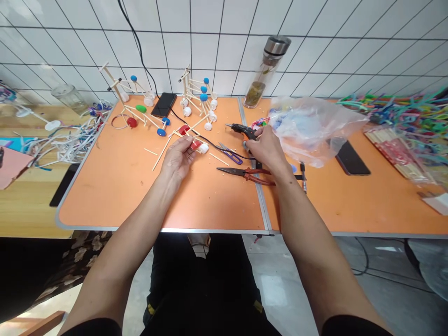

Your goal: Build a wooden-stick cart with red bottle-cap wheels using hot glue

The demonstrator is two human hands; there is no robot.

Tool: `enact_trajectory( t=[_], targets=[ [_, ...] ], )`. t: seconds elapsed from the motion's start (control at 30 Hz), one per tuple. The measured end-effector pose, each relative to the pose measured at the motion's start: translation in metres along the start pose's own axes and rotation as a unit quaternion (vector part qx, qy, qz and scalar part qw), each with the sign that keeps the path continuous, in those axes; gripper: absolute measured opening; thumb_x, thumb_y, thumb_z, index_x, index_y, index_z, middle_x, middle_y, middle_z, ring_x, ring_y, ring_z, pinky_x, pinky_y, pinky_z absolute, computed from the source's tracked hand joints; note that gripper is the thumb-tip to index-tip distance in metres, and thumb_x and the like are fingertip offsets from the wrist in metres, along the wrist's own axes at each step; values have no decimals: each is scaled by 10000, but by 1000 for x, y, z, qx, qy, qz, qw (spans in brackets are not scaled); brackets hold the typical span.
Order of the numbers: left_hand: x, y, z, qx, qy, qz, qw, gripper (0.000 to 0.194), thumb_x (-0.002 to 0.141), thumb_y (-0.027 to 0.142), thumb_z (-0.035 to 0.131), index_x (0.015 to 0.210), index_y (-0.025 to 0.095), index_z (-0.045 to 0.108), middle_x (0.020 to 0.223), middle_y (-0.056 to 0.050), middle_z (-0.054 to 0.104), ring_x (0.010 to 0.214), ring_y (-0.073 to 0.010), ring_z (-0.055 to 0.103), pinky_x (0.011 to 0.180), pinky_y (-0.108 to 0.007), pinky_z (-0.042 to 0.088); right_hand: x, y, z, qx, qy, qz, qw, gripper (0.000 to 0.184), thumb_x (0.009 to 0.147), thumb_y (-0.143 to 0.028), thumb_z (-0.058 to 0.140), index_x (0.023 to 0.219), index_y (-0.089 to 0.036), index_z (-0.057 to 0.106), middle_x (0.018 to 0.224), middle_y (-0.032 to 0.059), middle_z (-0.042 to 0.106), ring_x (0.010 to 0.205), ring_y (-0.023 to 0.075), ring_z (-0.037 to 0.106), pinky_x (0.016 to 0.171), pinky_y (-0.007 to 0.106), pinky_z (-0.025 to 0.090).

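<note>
My left hand (177, 158) is closed on a small frame of wooden sticks with red and white bottle caps (196, 144). My right hand (269, 148) wraps round a black and orange hot glue gun (243, 129), whose nozzle points left; the palm hides part of its handle. Below the glue gun lie purple-handled scissors (234, 157) and long-nose pliers (245, 173) with red-brown handles. Loose wooden sticks (161, 151) lie beside my left hand. Two stick models, one with blue caps (203, 97) and one with a green cap (141, 108), stand behind.
A tall glass bottle (259, 77) stands by the tiled wall. A clear plastic bag (315, 126), a dark phone (353, 157) and packed sticks (399, 154) lie at right. Another phone (164, 104) lies at the back, near the black cord (210, 144). White strips (75, 140) are heaped at left.
</note>
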State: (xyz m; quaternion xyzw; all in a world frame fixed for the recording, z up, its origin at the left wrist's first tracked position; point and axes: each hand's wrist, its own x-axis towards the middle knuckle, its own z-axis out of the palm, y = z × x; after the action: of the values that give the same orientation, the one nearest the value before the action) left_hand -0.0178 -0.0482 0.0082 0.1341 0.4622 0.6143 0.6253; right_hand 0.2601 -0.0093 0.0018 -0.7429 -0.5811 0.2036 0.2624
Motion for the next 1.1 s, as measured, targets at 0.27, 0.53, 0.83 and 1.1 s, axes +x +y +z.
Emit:
enact_trajectory(
  t=[0.27, 0.53, 0.83, 1.1],
  targets=[
    [-1, 0, 0, -17, -2, 0, 1000, 245, 1106, 112, 881, 942, 235, 745, 756, 63, 824, 656, -70, 791, 622, -155, 551, -4, -11, 0, 459, -34, 35, 887, 446, 703, -164, 846, 1059, -300, 615, 839, -66, 682, 717, 153, 674, 725, 293, 675],
    [-1, 1, 0, -11, 0, 3, 1000, 247, 1068, 128, 944, 944, 232, 756, 788, 46, 848, 645, -81, 801, 609, -162, 563, -13, -15, -6, 619, -149, 88, 766, 328, 708, -113, 921, 880, -251, 677, 830, -39, 660, 743, 103, 621, 693, 177, 671],
    [-1, 2, 0, -36, -2, -10, 999, 246, 1183, 72, 785, 974, 200, 766, 738, 59, 833, 632, -69, 819, 609, -158, 590, -34, -36, -10, 521, -218, -45, 824, 726, 929, -959, 970, 1005, -292, 692, 792, -40, 567, 574, 124, 458, 437, 243, 413],
    [1, 0, -1, -42, -7, -14, 999, 243, 1181, 90, 800, 968, 203, 767, 750, 53, 848, 634, -56, 806, 606, -145, 542, -42, -25, 10, 401, -58, -224, 887, 679, 969, -940, 933, 1011, -272, 825, 902, 35, 777, 633, 156, 563, 555, 320, 445]
  ],
)
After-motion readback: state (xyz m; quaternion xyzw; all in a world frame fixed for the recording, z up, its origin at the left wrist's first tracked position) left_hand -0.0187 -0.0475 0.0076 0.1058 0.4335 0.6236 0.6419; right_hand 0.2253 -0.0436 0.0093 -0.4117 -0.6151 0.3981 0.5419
